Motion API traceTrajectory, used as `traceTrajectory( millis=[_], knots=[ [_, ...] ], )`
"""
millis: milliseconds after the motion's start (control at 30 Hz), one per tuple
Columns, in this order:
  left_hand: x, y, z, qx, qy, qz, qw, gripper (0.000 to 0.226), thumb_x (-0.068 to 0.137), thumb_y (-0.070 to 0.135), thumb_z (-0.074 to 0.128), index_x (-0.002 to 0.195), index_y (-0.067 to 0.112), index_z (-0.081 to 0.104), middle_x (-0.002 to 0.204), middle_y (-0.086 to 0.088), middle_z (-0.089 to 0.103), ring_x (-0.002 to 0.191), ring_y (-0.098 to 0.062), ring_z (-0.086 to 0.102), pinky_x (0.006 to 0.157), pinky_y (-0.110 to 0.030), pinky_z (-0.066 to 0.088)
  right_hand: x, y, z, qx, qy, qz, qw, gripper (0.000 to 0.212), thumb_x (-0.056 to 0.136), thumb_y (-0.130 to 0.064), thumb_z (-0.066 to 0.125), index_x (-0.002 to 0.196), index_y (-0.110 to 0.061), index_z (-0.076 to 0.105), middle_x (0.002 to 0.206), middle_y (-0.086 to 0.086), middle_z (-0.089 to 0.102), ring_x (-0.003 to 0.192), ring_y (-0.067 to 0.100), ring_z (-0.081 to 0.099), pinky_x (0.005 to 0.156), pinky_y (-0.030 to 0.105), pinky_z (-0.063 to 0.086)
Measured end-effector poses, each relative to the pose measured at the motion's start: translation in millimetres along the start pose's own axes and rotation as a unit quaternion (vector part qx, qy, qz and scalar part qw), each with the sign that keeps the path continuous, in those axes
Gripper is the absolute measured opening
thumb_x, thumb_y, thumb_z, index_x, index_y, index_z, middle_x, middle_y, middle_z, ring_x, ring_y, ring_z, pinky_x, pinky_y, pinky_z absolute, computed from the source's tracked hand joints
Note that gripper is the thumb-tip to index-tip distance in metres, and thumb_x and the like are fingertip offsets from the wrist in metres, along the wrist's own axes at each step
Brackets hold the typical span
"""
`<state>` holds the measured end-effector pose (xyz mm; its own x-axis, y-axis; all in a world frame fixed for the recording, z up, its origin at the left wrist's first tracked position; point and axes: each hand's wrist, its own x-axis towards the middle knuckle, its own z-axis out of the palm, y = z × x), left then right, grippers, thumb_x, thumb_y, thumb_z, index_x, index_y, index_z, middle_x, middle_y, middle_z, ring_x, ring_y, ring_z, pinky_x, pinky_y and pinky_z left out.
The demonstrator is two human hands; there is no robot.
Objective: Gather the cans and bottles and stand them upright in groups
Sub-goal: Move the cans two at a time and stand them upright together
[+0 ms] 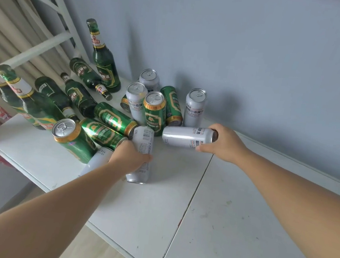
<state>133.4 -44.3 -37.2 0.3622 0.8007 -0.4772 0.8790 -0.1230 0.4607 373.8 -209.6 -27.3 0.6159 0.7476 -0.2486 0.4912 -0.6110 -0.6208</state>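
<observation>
- Done: a few cans (153, 114) stand by the far wall; one bottle (103, 58) upright.
- Left: other bottles and cans lie flat.
- Left hand (129, 156) grasps a white can (142, 147); right hand (224, 143) grasps another white can (185, 136).

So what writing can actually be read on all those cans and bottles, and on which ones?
"CRAFT WHEAT B...", cut off by the curve: upright white can by the wall.
"CRAFT", partly covered: lying white can in the right hand.
Barcode and fine print, too small: lying white can under the left hand.
Chinese characters on the green cans and green bottles: too blurred to read.
</observation>
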Motion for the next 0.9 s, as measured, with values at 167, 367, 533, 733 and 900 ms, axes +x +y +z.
traceTrajectory(
  millis=[167,367,533,733,900],
  knots=[
    [-11.5,-4.3,-6.0,-0.016,-0.019,0.019,1.0,0.052,0.071,0.041,0.087,0.095,0.014,0.05,0.09,-0.005,0.064,0.073,-0.017,0.062,0.052,-0.029,0.047,-20.5,-23.5,-7.2,0.063,0.044,-0.012,0.997,0.056,0.067,-0.038,0.093,0.111,-0.025,0.059,0.099,-0.013,0.063,0.087,0.007,0.061,0.069,0.025,0.047],
    [-28.2,-4.3,-14.9,-0.038,-0.073,0.018,0.996,0.047,0.071,0.044,0.086,0.093,0.015,0.054,0.086,-0.005,0.065,0.069,-0.018,0.066,0.053,-0.027,0.048,-45.6,-35.1,-9.0,0.09,0.072,-0.019,0.993,0.051,0.065,-0.033,0.092,0.107,-0.03,0.062,0.098,-0.016,0.068,0.09,0.002,0.065,0.071,0.026,0.049],
    [-38.5,-5.9,-15.6,-0.049,-0.122,0.049,0.99,0.052,0.078,0.051,0.078,0.11,0.014,0.062,0.088,-0.004,0.068,0.076,-0.021,0.069,0.066,-0.032,0.057,-69.1,-33.6,-7.8,0.082,0.086,-0.014,0.993,0.054,0.064,-0.031,0.093,0.108,-0.032,0.062,0.098,-0.018,0.069,0.091,0.002,0.066,0.074,0.027,0.051],
    [-55.0,-0.9,-22.7,-0.096,-0.225,0.045,0.969,0.056,0.07,0.048,0.087,0.109,0.011,0.069,0.094,-0.013,0.077,0.083,-0.031,0.076,0.073,-0.048,0.063,-94.3,-32.5,-7.7,0.078,0.105,-0.003,0.991,0.054,0.063,-0.033,0.092,0.109,-0.034,0.063,0.102,-0.018,0.069,0.093,0.0,0.066,0.072,0.023,0.047],
    [-61.1,5.4,-26.4,-0.049,-0.246,0.087,0.964,0.051,0.064,0.035,0.091,0.102,0.006,0.073,0.099,-0.017,0.076,0.076,-0.026,0.068,0.074,-0.037,0.056,-109.9,-33.2,-6.9,0.083,0.115,0.0,0.99,0.055,0.063,-0.033,0.093,0.11,-0.034,0.064,0.104,-0.016,0.07,0.094,0.002,0.067,0.075,0.025,0.049]
  ],
)
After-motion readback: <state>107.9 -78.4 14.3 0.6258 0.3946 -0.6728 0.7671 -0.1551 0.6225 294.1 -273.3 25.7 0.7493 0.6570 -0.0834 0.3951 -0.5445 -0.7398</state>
